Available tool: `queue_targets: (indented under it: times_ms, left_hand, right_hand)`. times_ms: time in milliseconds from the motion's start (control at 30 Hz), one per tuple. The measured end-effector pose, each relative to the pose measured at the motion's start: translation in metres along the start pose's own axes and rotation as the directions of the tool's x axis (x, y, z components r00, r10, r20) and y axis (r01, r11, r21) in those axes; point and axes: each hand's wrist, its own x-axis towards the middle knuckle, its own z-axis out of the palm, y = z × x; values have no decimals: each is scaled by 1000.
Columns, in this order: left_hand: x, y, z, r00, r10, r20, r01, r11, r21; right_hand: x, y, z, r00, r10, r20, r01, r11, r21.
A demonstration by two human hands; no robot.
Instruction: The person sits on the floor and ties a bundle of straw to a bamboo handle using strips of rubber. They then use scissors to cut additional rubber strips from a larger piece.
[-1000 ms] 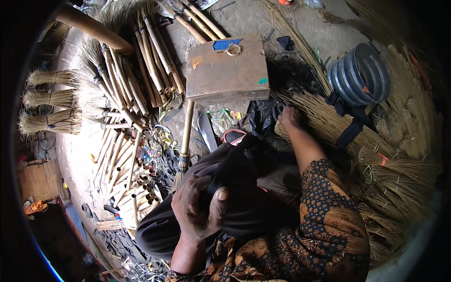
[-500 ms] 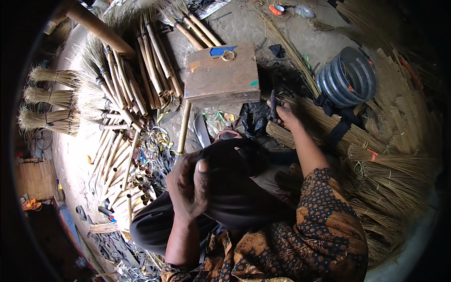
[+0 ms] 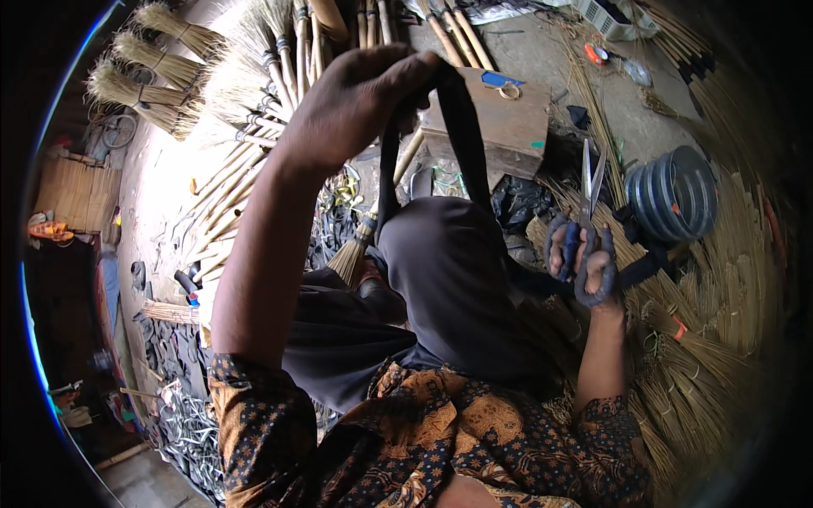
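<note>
My left hand [image 3: 368,106] is raised over my bent knee, closed on a long black strip [image 3: 464,127]. The strip hangs from it in two lengths. One drops toward a short broom [image 3: 347,258] with a bamboo handle [image 3: 408,157], beside my knee; the other passes behind the knee. My right hand [image 3: 584,254] grips scissors [image 3: 588,190] by their dark wrapped handles, with the blades apart and pointing away from me. More black strip [image 3: 648,265] lies by my right wrist. My knee partly hides where the strip and broom meet.
A wooden box [image 3: 529,110] stands ahead, with a ring on top. A ribbed clear tub [image 3: 671,195] is to the right, near bundles of straw bristle [image 3: 694,347]. Finished brooms [image 3: 296,51] and bamboo handles [image 3: 224,199] lie left, above scattered black scraps [image 3: 178,356].
My left hand has risen from my knee and now holds up the black strip. My right hand has drawn back from beside the box, showing the scissors blades spread. The view has shifted.
</note>
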Motion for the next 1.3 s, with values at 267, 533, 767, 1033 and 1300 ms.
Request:
queue_targets:
  times_ms: [267, 533, 767, 1033, 1300]
  left_hand:
    - [39, 60, -24, 998, -30, -58, 40, 984, 176]
    - [46, 65, -14, 984, 107, 144, -148, 939, 309]
    - [38, 51, 16, 943, 149, 298, -253, 902, 349]
    - [4, 27, 34, 947, 47, 318, -124, 967, 225]
    - [-16, -17, 55, 970, 58, 237, 31, 934, -357]
  right_hand:
    - [21, -48, 63, 987, -79, 142, 93, 991, -94]
    - [41, -66, 79, 971, -148, 187, 158, 986, -43]
    - [44, -53, 93, 962, -147, 230, 168, 983, -71]
    - [51, -54, 90, 948, -102, 302, 133, 988, -84]
    - [42, -73, 100, 943, -82, 321, 157, 964, -214]
